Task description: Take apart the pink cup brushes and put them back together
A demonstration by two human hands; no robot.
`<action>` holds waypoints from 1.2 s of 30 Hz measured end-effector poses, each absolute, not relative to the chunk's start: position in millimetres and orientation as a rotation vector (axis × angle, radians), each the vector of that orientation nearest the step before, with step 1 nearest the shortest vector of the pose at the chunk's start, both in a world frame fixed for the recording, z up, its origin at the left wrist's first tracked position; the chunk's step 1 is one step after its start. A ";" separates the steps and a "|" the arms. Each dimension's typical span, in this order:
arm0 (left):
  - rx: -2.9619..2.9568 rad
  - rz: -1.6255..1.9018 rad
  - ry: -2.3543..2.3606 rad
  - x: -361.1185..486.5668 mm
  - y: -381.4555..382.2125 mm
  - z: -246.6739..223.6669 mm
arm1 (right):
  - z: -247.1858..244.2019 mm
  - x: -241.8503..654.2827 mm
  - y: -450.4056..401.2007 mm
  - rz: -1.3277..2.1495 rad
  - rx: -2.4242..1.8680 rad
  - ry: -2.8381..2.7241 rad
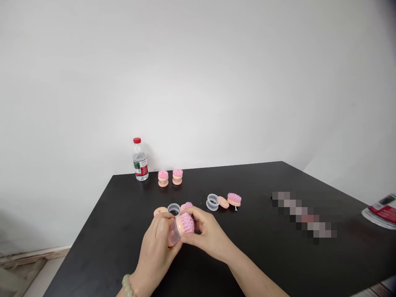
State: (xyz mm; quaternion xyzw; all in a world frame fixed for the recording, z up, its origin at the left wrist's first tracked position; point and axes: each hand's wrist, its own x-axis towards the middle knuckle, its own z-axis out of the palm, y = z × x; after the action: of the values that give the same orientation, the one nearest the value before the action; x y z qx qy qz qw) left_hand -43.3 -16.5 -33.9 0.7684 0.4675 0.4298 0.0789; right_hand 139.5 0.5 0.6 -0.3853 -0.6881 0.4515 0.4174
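Observation:
A small round brush (185,225) with pink bristles, a peach collar and a clear body is held tilted between both hands. My left hand (156,243), with a beaded bracelet at the wrist, is wrapped around its clear body and base. The fingers and thumb of my right hand (208,233) grip the bristle head end. Just behind the hands lie a peach disc-shaped part (160,210), a clear ring (173,208) and another pink bristle head (187,205), partly hidden by my fingers.
Two whole brushes (163,178) stand at the back of the black table (130,218), beside a red-capped water bottle (140,161). Right of centre lie a clear ring (213,202), a peach disc (223,202) and a bristle head (234,199). Another bottle (382,211) shows at the right edge.

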 end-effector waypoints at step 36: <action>1.995 1.038 1.316 -40.6 -19.0 -11.4 | 11.4 158.9 0.4 1.156 -0.972 -1.928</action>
State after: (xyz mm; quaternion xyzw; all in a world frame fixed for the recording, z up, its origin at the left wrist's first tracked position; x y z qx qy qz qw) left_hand -40.6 -19.0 -11.4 0.7383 0.4871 0.3840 0.2649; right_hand 158.9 0.4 11.4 -0.3732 -0.7406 0.4440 0.3392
